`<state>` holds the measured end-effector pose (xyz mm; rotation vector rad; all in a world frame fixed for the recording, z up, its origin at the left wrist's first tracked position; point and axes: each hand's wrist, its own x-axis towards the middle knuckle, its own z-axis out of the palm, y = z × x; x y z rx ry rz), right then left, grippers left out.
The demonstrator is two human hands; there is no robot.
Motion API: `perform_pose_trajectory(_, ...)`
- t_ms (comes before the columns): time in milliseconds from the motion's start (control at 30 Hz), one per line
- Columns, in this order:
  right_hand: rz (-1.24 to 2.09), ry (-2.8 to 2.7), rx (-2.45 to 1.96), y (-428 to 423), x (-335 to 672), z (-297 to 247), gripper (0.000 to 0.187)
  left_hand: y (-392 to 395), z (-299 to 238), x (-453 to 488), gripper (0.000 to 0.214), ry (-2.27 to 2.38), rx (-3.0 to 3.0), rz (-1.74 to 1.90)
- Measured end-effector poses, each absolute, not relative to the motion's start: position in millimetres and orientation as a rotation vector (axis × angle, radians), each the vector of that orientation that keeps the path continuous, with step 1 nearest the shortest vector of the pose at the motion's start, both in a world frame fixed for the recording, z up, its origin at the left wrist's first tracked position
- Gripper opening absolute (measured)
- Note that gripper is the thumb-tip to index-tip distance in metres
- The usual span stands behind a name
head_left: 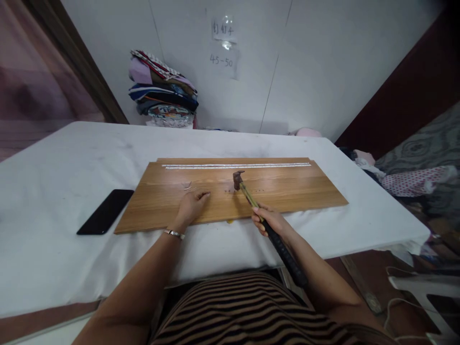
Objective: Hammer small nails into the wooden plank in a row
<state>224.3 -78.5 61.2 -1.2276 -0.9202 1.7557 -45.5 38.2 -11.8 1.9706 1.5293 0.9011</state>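
My right hand (270, 221) is wrapped round the handle of a claw hammer (247, 193). Its rusty head hovers over, or rests on, the middle of a brown wooden board (298, 189); I cannot tell which. A row of small nails (258, 190) runs along the board near the hammer head, partly hidden by it. On the board's left half lies my left hand (192, 205), fingers curled and pressed together. What they hold, if anything, is too small to make out. Just beyond that hand are a few loose nails (187, 187).
White strips with markings (233, 166) lie along the board's far side. A black phone (106, 212) rests left of the board on the white-covered table (57, 191). Folded clothes (163, 91) are stacked at the back, against the wall. Dotted cloth (413, 184) lies off to the right.
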Motion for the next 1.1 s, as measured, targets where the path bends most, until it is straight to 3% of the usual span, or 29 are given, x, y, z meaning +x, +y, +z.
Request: perform_pose_trajectory(1100, 1.774, -0.917, -1.214, -78.7, 223.7, 57.5, 0.046, 37.8, -11.6, -45.4, 0.028, 1.514, 1.976, 0.932)
